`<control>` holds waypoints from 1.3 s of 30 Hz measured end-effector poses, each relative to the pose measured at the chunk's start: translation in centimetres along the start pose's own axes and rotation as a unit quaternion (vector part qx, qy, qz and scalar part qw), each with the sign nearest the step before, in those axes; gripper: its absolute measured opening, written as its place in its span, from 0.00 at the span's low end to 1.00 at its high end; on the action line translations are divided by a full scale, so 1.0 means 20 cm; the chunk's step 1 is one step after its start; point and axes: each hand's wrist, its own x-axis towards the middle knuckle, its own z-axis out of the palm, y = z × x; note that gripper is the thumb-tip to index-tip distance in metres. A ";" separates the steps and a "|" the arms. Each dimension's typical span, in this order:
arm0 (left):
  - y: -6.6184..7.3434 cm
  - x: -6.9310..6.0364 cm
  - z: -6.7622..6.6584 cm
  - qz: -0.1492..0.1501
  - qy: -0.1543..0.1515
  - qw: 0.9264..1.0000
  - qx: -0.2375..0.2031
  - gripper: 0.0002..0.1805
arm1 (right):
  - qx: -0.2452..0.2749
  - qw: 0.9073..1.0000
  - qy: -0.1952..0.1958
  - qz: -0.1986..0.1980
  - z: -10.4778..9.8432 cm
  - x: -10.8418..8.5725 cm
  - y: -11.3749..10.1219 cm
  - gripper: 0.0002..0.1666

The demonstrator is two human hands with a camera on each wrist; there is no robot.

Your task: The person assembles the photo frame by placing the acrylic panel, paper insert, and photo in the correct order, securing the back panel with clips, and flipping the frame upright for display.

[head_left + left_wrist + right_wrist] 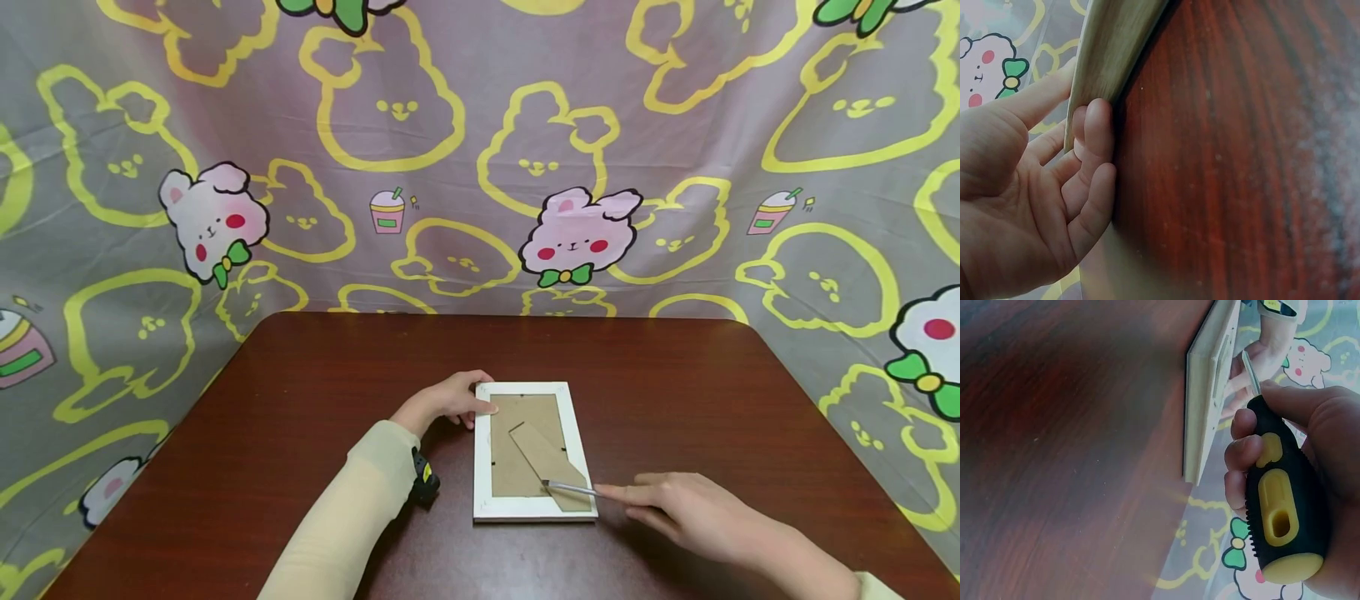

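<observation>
A white picture frame [522,508] lies face down on the table, its brown backing board [517,467] and easel stand [551,458] on top. My left hand [453,396] grips the upper left corner, thumb over the top face; the left wrist view shows curled fingers [1097,134] against the side edge. In my right hand [686,508] is a screwdriver [1282,494] with a black and yellow handle, the fingers wrapped round it. Its metal shaft [573,487] reaches over the frame's lower right, the tip at the stand's left edge. Whether the tip touches cannot be made out.
The dark brown wooden table [337,350] extends around the frame. A curtain [450,125] with cartoon bunnies hangs behind it and along both sides. A black and yellow device [425,479] is strapped to the left wrist.
</observation>
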 end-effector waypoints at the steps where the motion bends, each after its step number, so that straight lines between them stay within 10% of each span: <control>1: 0.00 0.00 0.00 0.000 -0.001 1.000 0.000 0.25 | -0.003 1.000 0.004 -0.006 0.00 0.00 0.00 0.27; 39: 0.02 -0.02 -0.01 -0.006 -0.011 1.000 -0.001 0.27 | -0.090 0.991 0.022 -0.092 -0.01 0.13 -0.06 0.31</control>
